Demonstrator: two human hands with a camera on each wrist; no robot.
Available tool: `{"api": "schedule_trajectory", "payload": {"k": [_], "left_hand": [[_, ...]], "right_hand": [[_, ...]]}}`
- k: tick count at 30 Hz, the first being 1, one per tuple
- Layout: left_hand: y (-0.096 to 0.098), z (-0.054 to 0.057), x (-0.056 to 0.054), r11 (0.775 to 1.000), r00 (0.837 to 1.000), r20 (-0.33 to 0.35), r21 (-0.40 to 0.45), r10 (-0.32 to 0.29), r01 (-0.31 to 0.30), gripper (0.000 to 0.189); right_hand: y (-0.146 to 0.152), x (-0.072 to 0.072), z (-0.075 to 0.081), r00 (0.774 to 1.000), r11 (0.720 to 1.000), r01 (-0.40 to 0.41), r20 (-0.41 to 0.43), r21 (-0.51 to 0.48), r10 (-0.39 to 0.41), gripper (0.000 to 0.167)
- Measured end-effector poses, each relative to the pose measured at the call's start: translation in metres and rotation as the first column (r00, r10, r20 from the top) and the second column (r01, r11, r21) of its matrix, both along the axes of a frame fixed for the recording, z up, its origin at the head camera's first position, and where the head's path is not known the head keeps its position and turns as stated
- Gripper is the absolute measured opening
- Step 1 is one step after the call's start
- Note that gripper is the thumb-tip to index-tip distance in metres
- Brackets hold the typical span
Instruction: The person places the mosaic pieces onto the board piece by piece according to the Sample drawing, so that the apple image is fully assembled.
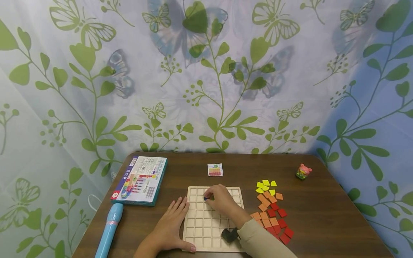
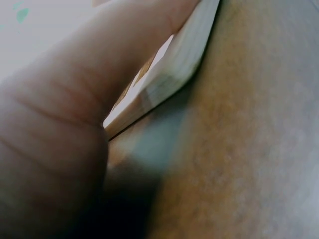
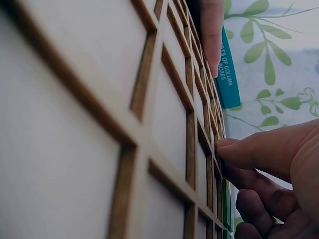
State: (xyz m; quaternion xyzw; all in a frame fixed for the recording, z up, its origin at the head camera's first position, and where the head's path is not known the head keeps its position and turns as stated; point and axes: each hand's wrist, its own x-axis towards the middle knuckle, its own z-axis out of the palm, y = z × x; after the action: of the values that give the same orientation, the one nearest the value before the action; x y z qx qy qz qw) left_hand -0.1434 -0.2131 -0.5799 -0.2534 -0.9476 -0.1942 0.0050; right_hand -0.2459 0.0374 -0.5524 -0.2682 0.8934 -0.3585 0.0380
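A square wooden grid board (image 1: 202,232) lies on the table. My left hand (image 1: 171,224) rests along its left edge, fingers straight and thumb at the front corner; in the left wrist view the thumb (image 2: 134,45) lies against the board's side. Over the upper cells, my right hand (image 1: 221,200) pinches a small dark blue piece (image 1: 205,198) between thumb and fingers. The hand hides most of that piece. Green pieces (image 3: 226,204) show in the grid beneath the right fingers in the right wrist view. A small printed pattern card (image 1: 215,170) lies beyond the board.
Loose yellow (image 1: 265,187), orange (image 1: 263,208) and red tiles (image 1: 282,213) lie right of the board. A black wrist strap piece (image 1: 229,235) is by the right sleeve. At left are a toy box (image 1: 140,181) and a blue microphone (image 1: 109,229); a pink figurine (image 1: 303,171) stands back right.
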Motion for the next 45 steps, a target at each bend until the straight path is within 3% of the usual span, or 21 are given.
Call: {"api": "schedule_trajectory", "payload": {"k": [18, 32, 45], "left_hand": [[0.0, 0.001, 0.0, 1.0, 1.0, -0.02, 0.005, -0.002, 0.003, 0.145], [0.0, -0.003, -0.002, 1.0, 1.0, -0.01, -0.003, -0.001, 0.001, 0.146], [0.001, -0.002, -0.002, 1.0, 1.0, 0.003, -0.018, 0.01, -0.01, 0.147]], "right_hand": [[0.006, -0.005, 0.005, 1.0, 1.0, 0.021, -0.015, 0.003, -0.021, 0.014], [0.012, -0.005, 0.003, 0.999, 0.999, 0.028, 0.034, -0.042, -0.026, 0.012], [0.03, -0.005, 0.006, 0.999, 0.996, 0.033, -0.004, -0.086, -0.034, 0.013]]}}
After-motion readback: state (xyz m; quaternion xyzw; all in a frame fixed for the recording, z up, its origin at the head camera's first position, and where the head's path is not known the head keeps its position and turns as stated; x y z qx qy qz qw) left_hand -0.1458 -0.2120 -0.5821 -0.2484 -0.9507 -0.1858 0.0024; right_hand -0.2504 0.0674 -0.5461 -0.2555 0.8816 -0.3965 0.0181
